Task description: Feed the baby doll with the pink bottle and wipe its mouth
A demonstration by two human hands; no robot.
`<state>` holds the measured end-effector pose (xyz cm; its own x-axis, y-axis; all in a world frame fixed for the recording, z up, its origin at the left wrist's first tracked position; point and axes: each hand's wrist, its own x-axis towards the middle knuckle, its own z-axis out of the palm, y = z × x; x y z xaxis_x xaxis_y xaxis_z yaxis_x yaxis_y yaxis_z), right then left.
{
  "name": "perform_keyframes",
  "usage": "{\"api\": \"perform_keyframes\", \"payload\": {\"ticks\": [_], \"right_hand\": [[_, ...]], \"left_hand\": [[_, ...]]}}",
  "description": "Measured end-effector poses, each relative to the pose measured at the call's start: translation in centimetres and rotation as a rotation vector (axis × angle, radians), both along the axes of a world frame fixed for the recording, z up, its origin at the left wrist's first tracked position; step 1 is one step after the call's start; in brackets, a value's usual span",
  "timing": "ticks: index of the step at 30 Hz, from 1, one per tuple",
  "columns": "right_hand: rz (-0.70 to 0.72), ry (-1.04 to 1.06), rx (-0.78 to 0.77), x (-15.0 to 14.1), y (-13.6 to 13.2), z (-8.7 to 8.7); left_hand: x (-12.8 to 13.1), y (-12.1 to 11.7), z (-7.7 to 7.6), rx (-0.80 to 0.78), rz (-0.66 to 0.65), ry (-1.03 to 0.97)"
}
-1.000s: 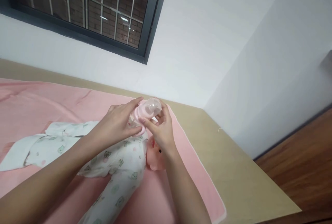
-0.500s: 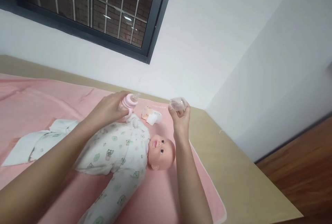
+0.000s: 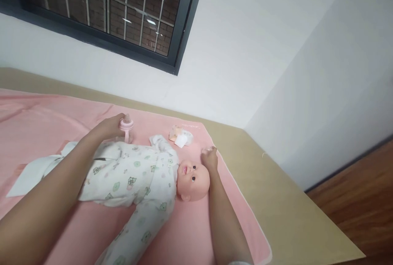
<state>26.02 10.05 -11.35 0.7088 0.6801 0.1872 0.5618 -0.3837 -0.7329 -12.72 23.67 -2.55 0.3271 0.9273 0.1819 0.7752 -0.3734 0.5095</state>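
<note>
A baby doll (image 3: 193, 181) in a white printed suit lies on its back on a pink mat (image 3: 190, 232), head to the right. Beyond the doll's belly, my left hand (image 3: 113, 125) is closed around a pink-ringed baby bottle (image 3: 127, 129), which stands upright at the mat with its clear teat on top. Past the doll's head, my right hand (image 3: 210, 159) is low over the mat, fingers closed on the clear bottle cap (image 3: 207, 150). Most of the cap is hidden by the fingers.
A small patterned cloth with a white piece (image 3: 181, 137) lies on the mat between my hands. The mat covers part of a tan tabletop (image 3: 276, 199) that meets white walls. Above is a dark-framed barred window (image 3: 107, 7); a brown wooden surface (image 3: 356, 195) is at the right.
My left hand has carried the bottle left and down to the mat, turning it upright. My right hand has lowered the cap from the air to near the mat.
</note>
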Motion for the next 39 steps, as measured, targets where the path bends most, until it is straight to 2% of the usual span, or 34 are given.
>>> {"api": "perform_keyframes", "payload": {"ticks": [4, 11, 19, 22, 26, 28, 29, 31, 33, 35, 39], "right_hand": [[0.017, -0.012, -0.027, 0.9, 0.4, -0.9], [0.023, -0.024, 0.038, 1.4, 0.8, -1.6], [0.033, -0.053, 0.060, 1.2, 0.5, -1.7], [0.023, -0.066, 0.060, 0.9, 0.5, -1.7], [0.005, -0.080, 0.085, 0.8, 0.6, -1.8], [0.000, -0.097, 0.113, 0.8, 0.7, -1.8], [-0.001, -0.109, 0.130, 0.8, 0.8, -1.8], [-0.001, -0.142, 0.169, 0.8, 0.9, -1.7], [0.007, -0.188, 0.217, 0.7, 0.9, -1.4], [0.033, -0.249, 0.274, 0.4, 0.7, -1.1], [0.209, -0.401, 0.363, -0.6, 0.3, -0.3]], "left_hand": [[-0.2, 0.3, -0.6, -0.006, 0.008, 0.044], [-0.6, 1.4, -2.1, 0.050, 0.061, 0.075], [-0.8, 1.2, -2.4, 0.014, -0.009, 0.093], [-1.5, 0.2, -1.4, -0.020, -0.019, 0.101], [-1.9, -2.3, 2.2, 0.008, 0.097, 0.118], [-0.8, -4.1, 4.0, 0.093, 0.096, 0.085], [0.2, -5.2, 4.8, 0.163, 0.031, 0.050], [3.1, -7.2, 5.6, 0.195, -0.056, 0.012], [6.6, -8.8, 5.7, 0.210, -0.170, 0.034], [10.1, -9.8, 5.4, 0.150, -0.315, 0.084], [16.1, -9.7, 4.6, -0.066, -0.605, 0.160]]}}
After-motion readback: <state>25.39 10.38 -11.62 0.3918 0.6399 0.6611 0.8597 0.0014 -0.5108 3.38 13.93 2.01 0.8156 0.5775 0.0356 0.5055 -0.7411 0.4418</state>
